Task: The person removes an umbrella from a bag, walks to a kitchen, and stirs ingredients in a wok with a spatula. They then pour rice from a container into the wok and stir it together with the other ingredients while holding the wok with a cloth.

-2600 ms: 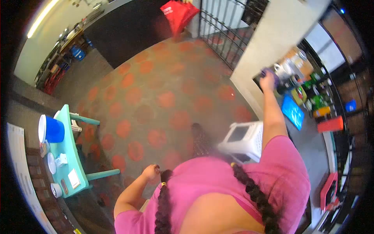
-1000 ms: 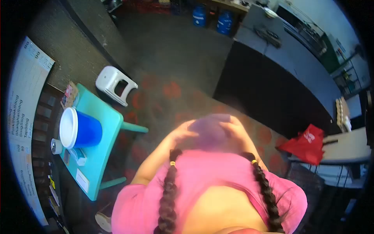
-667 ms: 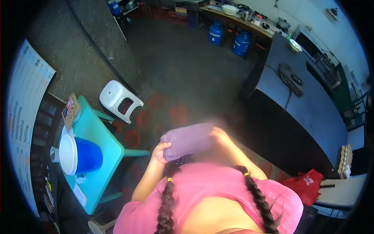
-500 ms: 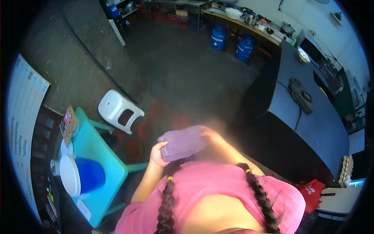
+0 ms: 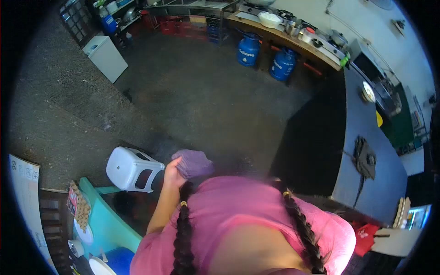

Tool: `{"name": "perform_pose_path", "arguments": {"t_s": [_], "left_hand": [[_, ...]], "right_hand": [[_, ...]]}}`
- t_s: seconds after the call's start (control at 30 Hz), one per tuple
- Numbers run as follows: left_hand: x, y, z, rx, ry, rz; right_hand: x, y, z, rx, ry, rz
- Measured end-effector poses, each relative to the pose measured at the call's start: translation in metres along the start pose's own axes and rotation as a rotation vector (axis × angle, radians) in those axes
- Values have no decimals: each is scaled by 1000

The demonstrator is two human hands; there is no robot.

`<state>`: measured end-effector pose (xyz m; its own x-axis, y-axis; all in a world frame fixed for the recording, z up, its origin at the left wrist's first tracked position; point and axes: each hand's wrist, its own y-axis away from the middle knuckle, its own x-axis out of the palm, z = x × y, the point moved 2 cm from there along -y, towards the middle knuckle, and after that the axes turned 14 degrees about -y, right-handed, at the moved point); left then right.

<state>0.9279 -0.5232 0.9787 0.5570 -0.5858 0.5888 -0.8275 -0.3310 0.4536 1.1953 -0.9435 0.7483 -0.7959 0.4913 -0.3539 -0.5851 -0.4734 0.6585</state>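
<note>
A folded purple cloth (image 5: 196, 164) is held out in front of the pink shirt, over the dark floor. My left hand (image 5: 172, 174) grips it at its left edge, with the thumb on top; the fingers beneath are mostly hidden. The cloth's far end bends downward. My right hand cannot be seen, and neither can its forearm. Left of the cloth, close to my left hand, a white plastic stool (image 5: 130, 168) stands on the floor.
A teal table (image 5: 107, 215) at lower left bears an egg tray (image 5: 81, 206) and a blue container (image 5: 120, 260). To the right is a dark counter (image 5: 357, 160) with a dark cloth-like item (image 5: 365, 157). Blue gas cylinders (image 5: 283, 64) stand beneath the stove bench (image 5: 293, 39).
My right hand has left the cloth and dropped out of view. My left hand has shifted slightly left with the cloth. The camera view has turned, showing more far floor.
</note>
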Motion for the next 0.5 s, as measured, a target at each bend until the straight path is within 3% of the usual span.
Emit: {"name": "perform_pose_path", "arguments": {"t_s": [0.1, 0.27, 0.4, 0.5], "left_hand": [[14, -61, -33, 24, 210, -111], [23, -207, -91, 157, 263, -120], [57, -366, -149, 273, 277, -20], [80, -467, -188, 333, 116, 68]], "right_hand": [[-26, -47, -2, 179, -222, -72], [-69, -188, 11, 347, -363, -109], [-128, -338, 79, 349, -373, -101], [-180, -447, 142, 269, -317, -72]]}}
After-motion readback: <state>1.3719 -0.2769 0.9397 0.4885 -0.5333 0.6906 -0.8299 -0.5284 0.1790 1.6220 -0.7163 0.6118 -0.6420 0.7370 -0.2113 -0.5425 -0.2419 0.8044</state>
